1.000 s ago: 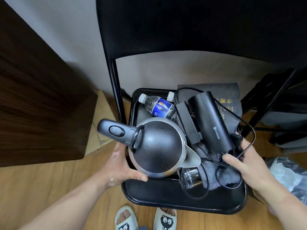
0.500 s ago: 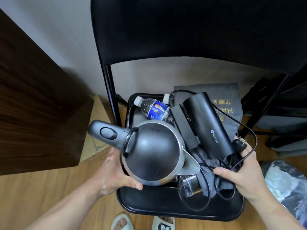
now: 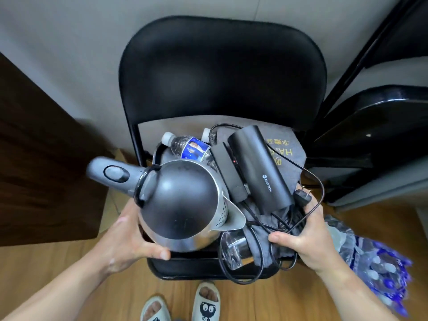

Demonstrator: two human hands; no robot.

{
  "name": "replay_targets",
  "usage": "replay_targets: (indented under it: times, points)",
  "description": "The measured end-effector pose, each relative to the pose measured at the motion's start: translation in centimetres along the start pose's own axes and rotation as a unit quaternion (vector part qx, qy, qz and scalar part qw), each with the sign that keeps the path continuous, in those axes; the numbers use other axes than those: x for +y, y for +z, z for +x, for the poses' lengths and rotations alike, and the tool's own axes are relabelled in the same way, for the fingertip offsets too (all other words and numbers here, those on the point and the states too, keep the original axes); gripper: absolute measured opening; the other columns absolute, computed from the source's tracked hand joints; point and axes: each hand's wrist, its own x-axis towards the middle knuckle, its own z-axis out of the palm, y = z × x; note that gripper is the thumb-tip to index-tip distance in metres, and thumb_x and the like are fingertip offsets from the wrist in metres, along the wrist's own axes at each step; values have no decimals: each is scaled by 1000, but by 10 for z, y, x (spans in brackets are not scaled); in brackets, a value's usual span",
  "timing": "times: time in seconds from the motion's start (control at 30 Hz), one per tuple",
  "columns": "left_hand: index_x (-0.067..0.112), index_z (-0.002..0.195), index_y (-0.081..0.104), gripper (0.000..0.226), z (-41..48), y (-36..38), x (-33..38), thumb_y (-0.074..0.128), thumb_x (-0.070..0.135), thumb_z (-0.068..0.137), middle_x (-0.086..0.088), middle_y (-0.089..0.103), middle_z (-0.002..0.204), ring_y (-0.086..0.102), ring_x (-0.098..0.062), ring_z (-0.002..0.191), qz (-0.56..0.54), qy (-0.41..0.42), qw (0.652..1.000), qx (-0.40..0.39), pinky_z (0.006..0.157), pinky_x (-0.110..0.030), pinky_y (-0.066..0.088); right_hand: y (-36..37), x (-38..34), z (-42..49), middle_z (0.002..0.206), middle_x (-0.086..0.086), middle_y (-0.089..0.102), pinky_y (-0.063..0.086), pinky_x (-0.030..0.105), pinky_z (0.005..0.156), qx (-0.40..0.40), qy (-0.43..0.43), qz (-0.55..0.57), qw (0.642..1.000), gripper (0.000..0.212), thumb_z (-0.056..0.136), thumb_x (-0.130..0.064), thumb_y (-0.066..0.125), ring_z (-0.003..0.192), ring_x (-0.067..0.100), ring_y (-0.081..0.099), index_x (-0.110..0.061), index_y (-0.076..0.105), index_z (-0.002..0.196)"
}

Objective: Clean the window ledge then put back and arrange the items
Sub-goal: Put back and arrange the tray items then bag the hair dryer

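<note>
Wood floor (image 3: 58, 269) at 6, grey wall (image 3: 69, 54) at 12. Folding chair (image 3: 220, 72) centre, its seat hidden. Dark wood panel (image 3: 34, 170) at 9, cut off by frame. I hold the black tray (image 3: 208, 267) at 6, mostly buried under kettle (image 3: 183, 202), hair dryer (image 3: 261, 172) and cords. My left hand (image 3: 125, 242) grips its edge at 8, fingers hidden underneath. My right hand (image 3: 305, 242) grips the edge at 4, thumb over a cord. Water bottle (image 3: 185, 144) at 12 of the kettle. Glass (image 3: 234, 251) half covered.

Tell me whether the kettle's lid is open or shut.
Shut. The kettle has its dark domed lid seated flush on the steel body, with no gap showing around the rim.
</note>
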Motion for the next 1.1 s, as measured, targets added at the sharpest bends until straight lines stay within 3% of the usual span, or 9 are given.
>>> replay_targets:
  times: [0.03, 0.17, 0.33, 0.43, 0.53, 0.67, 0.8, 0.97, 1.1]
  points:
    - [39, 149, 34, 137, -13, -8, 73, 104, 52, 32, 10, 55, 145, 57, -15, 131, -27, -14, 999, 29, 100, -44, 53, -6, -10, -4, 136, -27, 43, 33, 47, 115, 1, -2, 5, 1000, 119, 37, -83, 82, 134, 16, 39, -45, 43, 143]
    - [37, 149, 37, 135, -49, -34, 133, 101, 59, 32, 3, 50, 150, 48, -23, 140, -44, -16, 994, 97, 108, -58, 45, -25, -49, -16, 128, -33, 47, 37, 48, 111, 6, -7, 24, 1000, 108, 36, -81, 84, 129, 21, 44, -58, 44, 134]
    - [36, 147, 41, 133, -79, -64, 196, 93, 75, 31, 8, 50, 146, 47, -12, 138, -48, -1, 992, 116, 111, -52, 44, -53, -107, -20, 133, -7, 57, 40, 53, 109, -10, -20, 23, 999, 111, 41, -77, 87, 128, 27, 50, -37, 50, 139]
    - [55, 137, 43, 119, -104, -81, 231, 92, 75, 30, 9, 50, 145, 48, -5, 135, -61, 15, 988, 143, 107, -39, 46, -68, -143, -21, 137, -2, 57, 40, 55, 109, -31, -28, 32, 999, 120, 45, -68, 92, 130, 30, 49, -26, 44, 147]
    - [64, 127, 42, 112, -131, -100, 264, 92, 75, 27, 6, 51, 144, 50, -8, 133, -55, 5, 985, 162, 107, -44, 47, -81, -177, -23, 135, -1, 60, 40, 58, 108, -52, -36, 28, 998, 120, 48, -63, 94, 128, 34, 51, -25, 41, 148]
    - [41, 137, 45, 125, -168, -124, 303, 91, 78, 27, 5, 52, 142, 50, -10, 132, -38, 3, 983, 179, 107, -48, 48, -99, -229, -33, 130, -3, 62, 41, 54, 107, -51, -63, 26, 996, 109, 47, -67, 92, 125, 31, 53, -35, 48, 142]
    - [33, 127, 47, 127, -207, -138, 346, 80, 87, 17, 14, 53, 126, 49, 16, 113, -32, -12, 975, 220, 86, -10, 45, -116, -272, -42, 126, 0, 64, 44, 52, 106, -71, -92, 42, 992, 104, 46, -67, 93, 123, 30, 55, -32, 53, 137]
    - [26, 120, 48, 133, -252, -157, 388, 68, 97, 9, 8, 53, 115, 51, 3, 100, -7, -29, 960, 277, 74, -2, 40, -125, -347, -59, 110, -7, 74, 51, 24, 95, -65, -137, 96, 984, 92, 42, -72, 89, 107, 8, 67, -30, 63, 120]
    - [27, 121, 51, 132, -286, -174, 403, 68, 96, 10, 4, 56, 123, 51, -11, 115, -11, -32, 948, 317, 83, -15, 40, -118, -388, -69, 110, -6, 73, 50, 15, 90, -78, -151, 121, 978, 90, 36, -75, 87, 104, 4, 68, -35, 63, 113]
